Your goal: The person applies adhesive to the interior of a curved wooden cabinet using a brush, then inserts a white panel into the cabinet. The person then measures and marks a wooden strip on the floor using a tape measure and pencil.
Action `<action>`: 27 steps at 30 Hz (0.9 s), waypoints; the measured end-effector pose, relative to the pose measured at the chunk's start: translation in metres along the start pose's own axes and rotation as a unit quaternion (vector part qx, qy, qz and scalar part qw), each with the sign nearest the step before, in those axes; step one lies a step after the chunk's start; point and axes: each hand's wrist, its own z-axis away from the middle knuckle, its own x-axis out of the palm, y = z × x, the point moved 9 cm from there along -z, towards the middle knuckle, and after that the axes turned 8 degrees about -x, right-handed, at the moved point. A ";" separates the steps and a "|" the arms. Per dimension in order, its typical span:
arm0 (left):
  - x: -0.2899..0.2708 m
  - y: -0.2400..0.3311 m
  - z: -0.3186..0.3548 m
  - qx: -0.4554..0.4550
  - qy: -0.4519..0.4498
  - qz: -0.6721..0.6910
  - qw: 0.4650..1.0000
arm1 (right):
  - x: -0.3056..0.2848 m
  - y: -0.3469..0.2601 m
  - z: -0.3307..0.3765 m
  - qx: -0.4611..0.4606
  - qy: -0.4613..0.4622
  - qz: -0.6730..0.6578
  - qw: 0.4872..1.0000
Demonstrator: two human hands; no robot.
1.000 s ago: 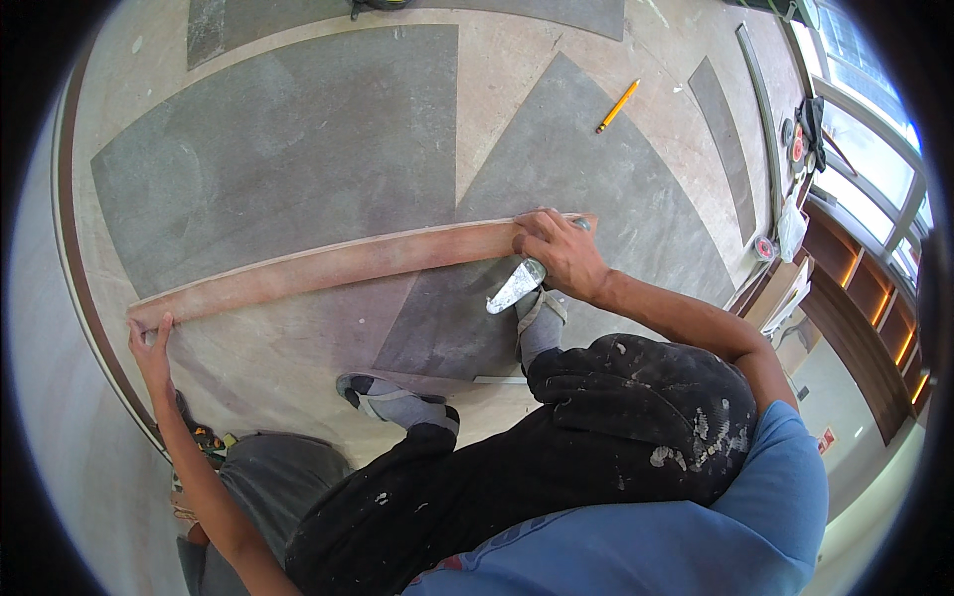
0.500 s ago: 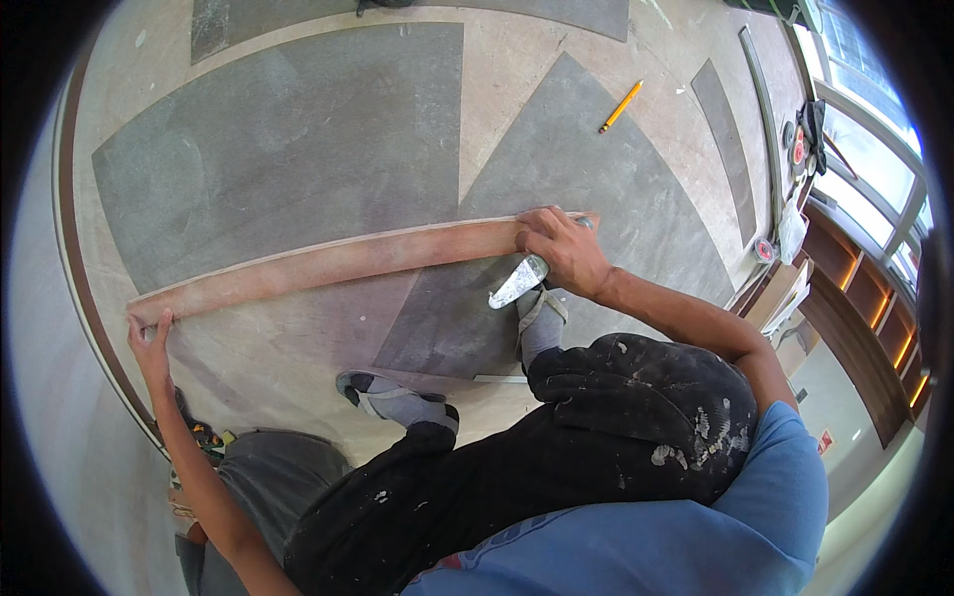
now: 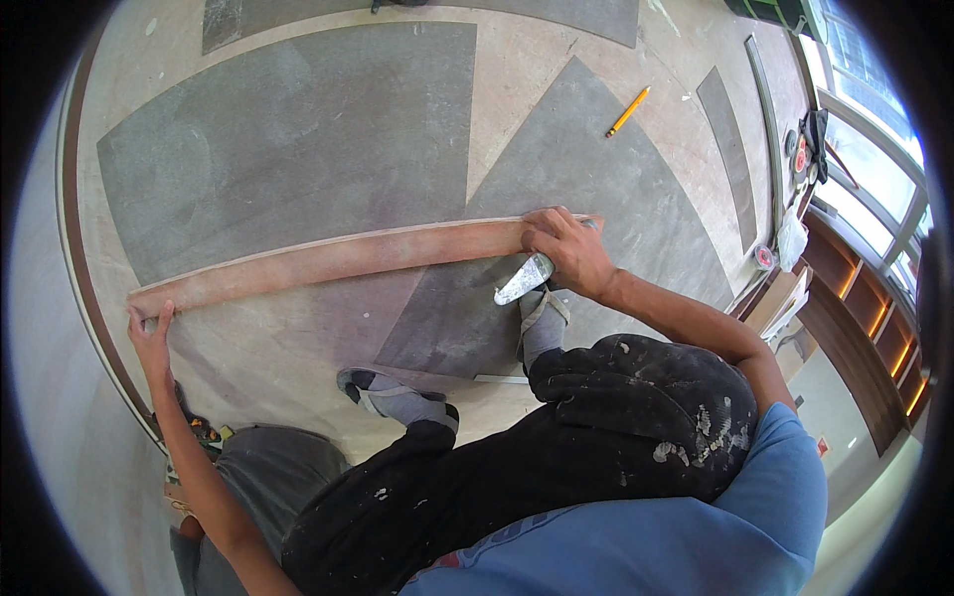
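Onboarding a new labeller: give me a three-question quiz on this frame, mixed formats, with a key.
1. True or false: the right hand presses down on one end of the long wooden strip.
2. Multiple choice: where does the yellow pencil lie? A) under the strip; B) on the floor beyond the strip, apart from both hands; C) in the left hand.
3. Fill in: the left hand touches the strip's other end with its ____.

Key: 1 true; 2 B; 3 fingertips.
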 end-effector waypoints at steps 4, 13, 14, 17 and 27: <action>-0.001 -0.004 -0.002 -0.002 0.024 -0.006 1.000 | -0.001 0.001 0.000 0.002 0.013 -0.009 1.000; -0.004 -0.004 0.001 -0.010 0.053 -0.042 0.998 | -0.005 0.001 -0.003 0.004 0.022 -0.006 1.000; -0.004 -0.003 0.002 -0.011 0.052 -0.040 0.998 | -0.005 0.000 -0.003 0.002 0.022 -0.004 1.000; -0.003 -0.004 0.002 -0.007 0.044 -0.034 0.998 | -0.007 -0.001 -0.004 0.004 0.015 0.008 1.000; -0.004 -0.007 -0.001 -0.011 0.047 -0.032 0.998 | -0.007 0.001 -0.004 0.000 0.030 0.003 1.000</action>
